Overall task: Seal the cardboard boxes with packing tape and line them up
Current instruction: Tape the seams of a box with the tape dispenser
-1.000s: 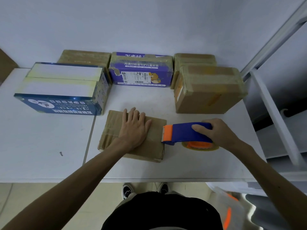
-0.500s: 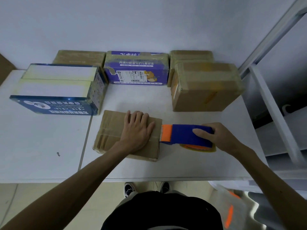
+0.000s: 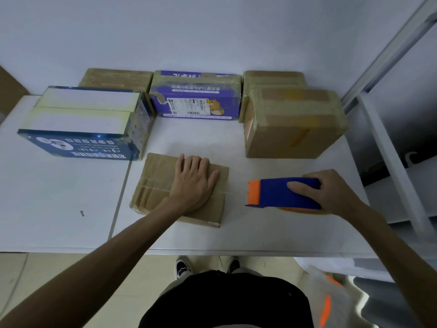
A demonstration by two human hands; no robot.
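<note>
Head view, sole view. Entry one: flat cardboard box (image 3: 153,185). Lay near the front edge of the white counter (image 3: 59,221); bore a strip of clear tape across its lid, passing under the palm toward the right edge. Was pressed down by the left hand (image 3: 192,183), fingers straight and flat on the lid. Entry two: blue-and-orange tape dispenser (image 3: 279,194). Sat apart from that box, to its right, low over the counter; could not tell whether touching it. Was gripped by the right hand (image 3: 331,190), fingers curled round the body. Entry three: blue box (image 3: 80,129), purple box (image 3: 196,98), large brown box (image 3: 293,129), plus two brown boxes behind by the wall. Showed tape on top; stood roughly ranged toward the back. Judged: lid seam of the flat box probably sealed; left to do, sliding it into line with the others. Other seams hidden.
</note>
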